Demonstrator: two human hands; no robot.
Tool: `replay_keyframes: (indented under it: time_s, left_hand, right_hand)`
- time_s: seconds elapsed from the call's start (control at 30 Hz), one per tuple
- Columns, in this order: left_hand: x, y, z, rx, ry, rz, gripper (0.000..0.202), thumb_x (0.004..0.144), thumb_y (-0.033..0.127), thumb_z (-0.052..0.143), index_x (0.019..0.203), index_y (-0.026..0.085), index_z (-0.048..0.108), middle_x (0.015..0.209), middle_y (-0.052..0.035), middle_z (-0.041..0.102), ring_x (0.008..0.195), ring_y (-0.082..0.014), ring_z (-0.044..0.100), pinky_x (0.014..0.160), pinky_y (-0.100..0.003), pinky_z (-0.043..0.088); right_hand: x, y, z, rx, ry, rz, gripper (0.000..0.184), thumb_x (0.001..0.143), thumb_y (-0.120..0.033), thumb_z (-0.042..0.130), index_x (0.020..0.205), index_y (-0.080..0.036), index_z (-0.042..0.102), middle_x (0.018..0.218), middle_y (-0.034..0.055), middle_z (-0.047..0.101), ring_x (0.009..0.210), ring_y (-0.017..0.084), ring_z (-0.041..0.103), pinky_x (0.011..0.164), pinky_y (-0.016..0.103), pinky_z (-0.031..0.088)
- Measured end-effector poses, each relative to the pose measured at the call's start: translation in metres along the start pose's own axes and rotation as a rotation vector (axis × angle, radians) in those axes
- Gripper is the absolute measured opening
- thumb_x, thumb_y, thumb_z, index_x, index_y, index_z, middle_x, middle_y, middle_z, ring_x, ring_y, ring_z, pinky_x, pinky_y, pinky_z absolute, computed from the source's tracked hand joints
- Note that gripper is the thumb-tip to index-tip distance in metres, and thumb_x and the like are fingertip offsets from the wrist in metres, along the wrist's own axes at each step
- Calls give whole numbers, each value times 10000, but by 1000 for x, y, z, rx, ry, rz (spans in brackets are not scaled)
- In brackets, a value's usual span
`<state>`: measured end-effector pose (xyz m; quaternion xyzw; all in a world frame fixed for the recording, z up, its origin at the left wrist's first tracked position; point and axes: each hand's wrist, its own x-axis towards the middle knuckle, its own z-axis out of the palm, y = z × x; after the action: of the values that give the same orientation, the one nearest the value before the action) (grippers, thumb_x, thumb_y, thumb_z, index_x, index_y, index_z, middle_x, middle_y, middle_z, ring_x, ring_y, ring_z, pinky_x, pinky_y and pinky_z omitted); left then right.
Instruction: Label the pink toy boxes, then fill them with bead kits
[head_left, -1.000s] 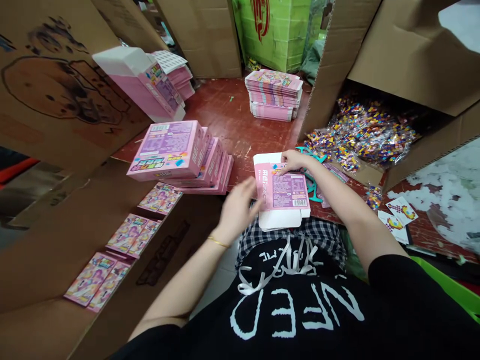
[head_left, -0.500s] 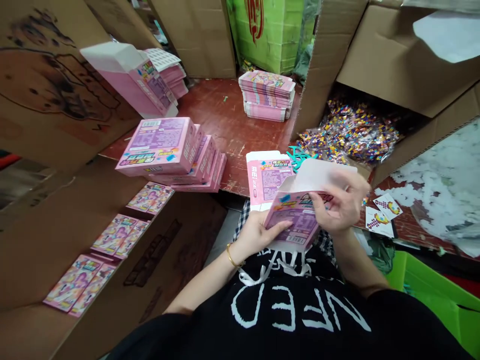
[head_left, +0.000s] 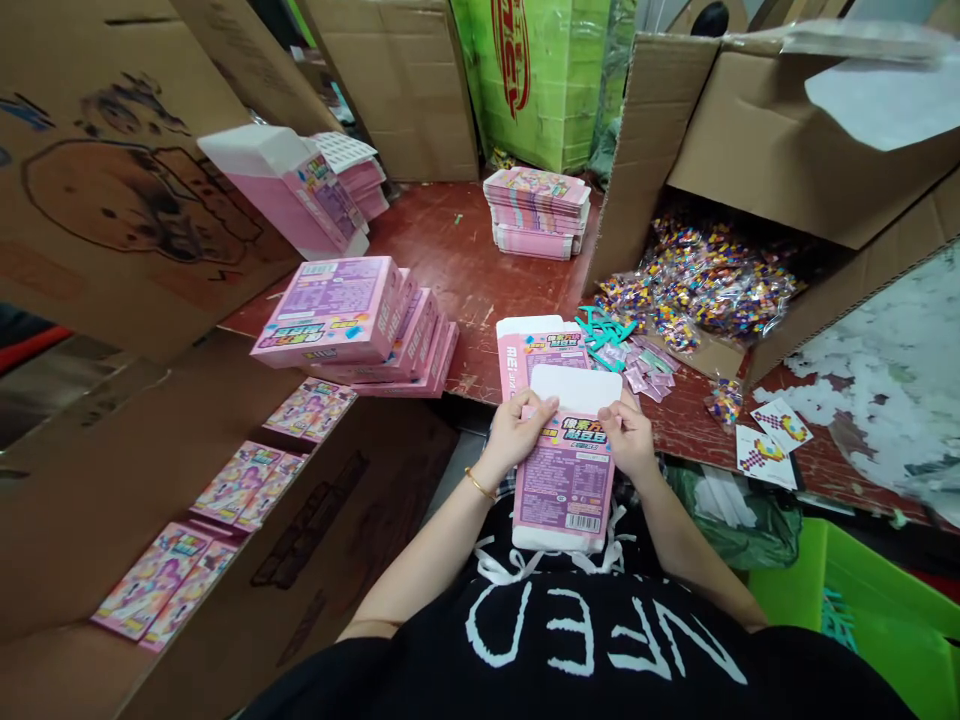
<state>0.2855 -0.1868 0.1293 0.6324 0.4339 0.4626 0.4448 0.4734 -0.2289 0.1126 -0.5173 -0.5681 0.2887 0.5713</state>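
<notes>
Both hands grip a pink and purple cardboard box (head_left: 564,485) in front of my body, its printed back facing up. My left hand (head_left: 519,432) is closed on its upper left edge, thumb on the printed face. My right hand (head_left: 630,435) pinches the upper right corner. A white flap (head_left: 576,385) stands out at the box's far end; its near end also shows white. Just beyond, another pink box (head_left: 512,345) lies at the table edge, partly covered by the held one. Turquoise plastic pieces (head_left: 604,330) and small clear packets (head_left: 649,368) lie beside it.
Pink boxes (head_left: 330,310) are stacked at left, above a carton (head_left: 345,520) holding more boxes. Flattened boxes (head_left: 536,205) stand at the back of the red table (head_left: 442,235). At right, an open carton spills bead bags (head_left: 720,280). A green bin (head_left: 862,600) sits lower right.
The box has turned to face me squarely. My right hand has moved from over the flap to the upper right corner, and my left hand has slid up to the upper left edge.
</notes>
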Motion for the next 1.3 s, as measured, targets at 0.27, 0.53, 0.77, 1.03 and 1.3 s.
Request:
replay_keyframes:
  time_s: [0.27, 0.53, 0.77, 1.03, 1.3]
  left_hand:
    - [-26, -12, 7, -189, 242, 146, 477, 774, 436, 778, 1033, 231, 435, 921, -37, 672, 897, -193, 691, 880, -362, 506]
    - [-19, 2, 1, -31, 164, 107, 260, 862, 421, 685, 759, 189, 628, 798, -27, 638, 762, -163, 617, 766, -316, 499]
    - [-20, 0, 1, -23, 168, 207, 280, 686, 359, 865, 775, 186, 663, 969, -52, 673, 993, -210, 650, 935, -395, 502]
    - [7, 8, -47, -106, 603, 244, 456, 817, 648, 644, 962, 235, 517, 1144, -77, 629, 1100, -232, 640, 966, -419, 513]
    - [-32, 40, -31, 325, -346, 714, 921, 606, 502, 895, 1392, 342, 443, 1147, -63, 700, 1058, -278, 698, 978, -459, 532]
  right_hand:
    - [-9, -9, 11, 142, 88, -86, 444, 805, -403, 749, 1162, -256, 528, 886, 35, 680, 934, 238, 698, 900, 414, 540]
    - [24, -15, -13, 207, -135, 155, 304, 731, -527, 795, 756, -231, 729, 815, 38, 703, 823, 200, 663, 793, 363, 549]
    - [12, -18, -22, 224, -336, 78, 299, 721, -481, 827, 900, -251, 763, 1136, 81, 708, 1108, 248, 656, 988, 441, 526]
    - [-5, -25, -60, 278, -330, 275, 529, 625, -464, 888, 1073, -240, 716, 999, 77, 746, 934, 259, 714, 822, 414, 599]
    - [5, -40, -65, 548, -753, 430, 643, 547, -761, 780, 743, -150, 731, 666, 79, 698, 526, 202, 644, 456, 285, 481]
